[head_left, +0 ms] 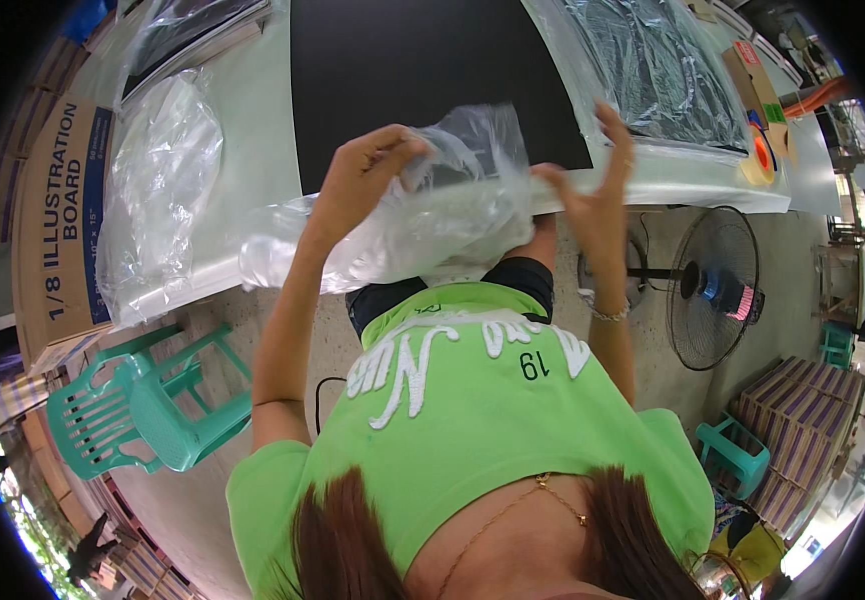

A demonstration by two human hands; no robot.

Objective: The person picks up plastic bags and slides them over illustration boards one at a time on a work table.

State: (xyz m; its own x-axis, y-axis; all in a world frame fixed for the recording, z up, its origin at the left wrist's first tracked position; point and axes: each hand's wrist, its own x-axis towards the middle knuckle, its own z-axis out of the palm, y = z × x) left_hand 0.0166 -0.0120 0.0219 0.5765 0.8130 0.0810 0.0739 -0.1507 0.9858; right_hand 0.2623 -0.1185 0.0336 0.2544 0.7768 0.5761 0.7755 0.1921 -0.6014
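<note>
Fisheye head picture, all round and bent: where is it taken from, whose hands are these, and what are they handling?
No robot here: a camera worn on a person's head looks down, and its wide lens bends straight edges. Both bare hands are the wearer's. The left hand pinches clear plastic film; the right hand is open beside it, perhaps touching its edge. On the pale table lie a flat black sheet, more crumpled plastic at left, and a plastic-covered dark stack at right.
</note>
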